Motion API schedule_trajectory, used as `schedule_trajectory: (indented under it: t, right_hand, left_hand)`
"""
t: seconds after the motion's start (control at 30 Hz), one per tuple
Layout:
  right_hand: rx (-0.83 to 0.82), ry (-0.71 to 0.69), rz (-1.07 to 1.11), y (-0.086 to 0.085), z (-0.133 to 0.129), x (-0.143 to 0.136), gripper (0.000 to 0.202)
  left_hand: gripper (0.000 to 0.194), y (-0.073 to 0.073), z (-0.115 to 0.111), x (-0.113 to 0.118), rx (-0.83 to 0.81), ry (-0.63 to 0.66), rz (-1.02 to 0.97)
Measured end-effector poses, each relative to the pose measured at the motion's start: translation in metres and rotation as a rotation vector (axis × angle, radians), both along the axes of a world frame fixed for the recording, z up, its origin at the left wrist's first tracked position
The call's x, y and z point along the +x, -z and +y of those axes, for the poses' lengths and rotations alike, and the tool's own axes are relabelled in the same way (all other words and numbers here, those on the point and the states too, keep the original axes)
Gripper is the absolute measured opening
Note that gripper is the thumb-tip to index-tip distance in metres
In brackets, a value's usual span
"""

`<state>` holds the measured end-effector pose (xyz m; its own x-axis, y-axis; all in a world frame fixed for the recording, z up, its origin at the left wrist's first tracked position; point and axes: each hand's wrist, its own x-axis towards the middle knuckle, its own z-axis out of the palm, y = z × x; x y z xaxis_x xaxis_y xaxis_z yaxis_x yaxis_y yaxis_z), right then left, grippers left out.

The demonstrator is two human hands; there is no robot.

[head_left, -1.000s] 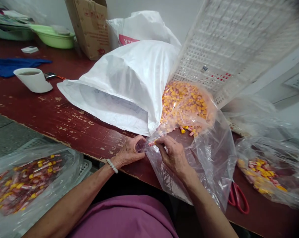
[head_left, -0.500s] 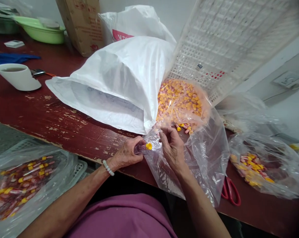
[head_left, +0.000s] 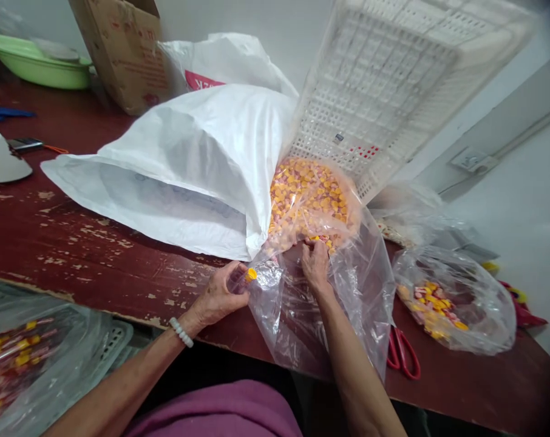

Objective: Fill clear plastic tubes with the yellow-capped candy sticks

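My left hand (head_left: 217, 296) is closed around a small clear plastic tube whose yellow end (head_left: 251, 275) points to the right. At the mouth of a large clear plastic bag (head_left: 366, 297), my right hand (head_left: 315, 265) has its fingers curled together against small yellow-and-pink pieces (head_left: 309, 191). What its fingertips pinch, if anything, is too small to make out. Most of the pieces lie heaped in the bag, seen through the film. A white woven sack (head_left: 197, 145) lies just left of the heap, its mouth gaping toward the left.
Behind the heap leans a white plastic crate (head_left: 375, 79). Red scissors (head_left: 403, 355) and a smaller clear bag of pieces (head_left: 475, 303) lie to the right. A bag of filled tubes (head_left: 24, 352) is at lower left. A white cup (head_left: 4, 161) and cardboard box (head_left: 124, 54) stand leftward.
My right hand has moved from beside the tube up to the heap of pieces. My left hand still holds the tube. The whole view has swung to the right.
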<state>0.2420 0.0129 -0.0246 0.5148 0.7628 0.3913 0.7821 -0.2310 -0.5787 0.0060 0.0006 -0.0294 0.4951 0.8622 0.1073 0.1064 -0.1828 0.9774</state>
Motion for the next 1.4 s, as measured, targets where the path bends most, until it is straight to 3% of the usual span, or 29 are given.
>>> schedule_trajectory:
  t: [0.1,0.23,0.4,0.5,0.6,0.73,0.8,0.87,1.0,1.13,1.2,1.27,1.33,1.4]
  right_hand:
    - [-0.024,0.052,-0.009,0.008,0.015,0.031,0.019]
    - [-0.067,-0.025,0.028,0.008,0.019,0.036,0.016]
    - [-0.098,-0.241,0.196,-0.018,-0.028,-0.008,0.03]
    - [-0.054,-0.561,0.368,-0.044,-0.062,-0.048,0.024]
    - [0.014,-0.755,0.245,-0.061,-0.081,-0.079,0.021]
    - [0.021,-0.87,0.088,-0.067,-0.085,-0.088,0.032]
    - [0.022,-0.845,0.057,-0.067,-0.082,-0.084,0.036]
    - [0.076,-0.736,0.068,-0.065,-0.074,-0.081,0.032]
    - [0.352,-0.471,0.06,-0.047,-0.047,-0.094,0.025]
    - [0.457,-0.455,0.018,-0.027,-0.03,-0.112,0.022]
    - [0.439,-0.445,0.056,-0.02,-0.028,-0.103,0.022]
    - [0.358,-0.329,0.065,-0.014,-0.027,-0.077,0.024]
    - [0.177,-0.176,0.0,-0.008,-0.021,-0.042,0.027]
    - [-0.023,-0.17,-0.098,-0.001,-0.012,-0.011,0.026]
  left_hand:
    - [0.023,0.002,0.003,0.001,-0.019,-0.01,-0.05]
    - [0.021,-0.003,0.002,0.001,0.009,-0.03,-0.06]
    - [0.023,-0.009,0.005,-0.007,0.089,-0.08,-0.022]
    - [0.02,-0.014,0.005,-0.011,0.153,-0.06,0.068]
    - [0.018,-0.022,0.002,-0.01,0.227,-0.037,0.155]
    - [0.016,-0.028,-0.001,-0.008,0.283,-0.037,0.226]
    - [0.015,-0.027,-0.002,-0.008,0.282,-0.037,0.242]
    - [0.016,-0.024,-0.002,-0.007,0.278,-0.02,0.239]
    - [0.02,-0.018,-0.004,0.001,0.317,0.071,0.215]
    - [0.022,-0.017,-0.01,0.009,0.32,0.087,0.216]
    - [0.018,-0.017,-0.01,0.008,0.277,0.07,0.198]
    - [0.017,-0.016,-0.006,0.002,0.198,0.026,0.172]
    - [0.021,-0.014,0.003,-0.007,0.124,-0.062,0.147]
    - [0.025,-0.011,0.012,-0.016,0.097,-0.159,0.125]
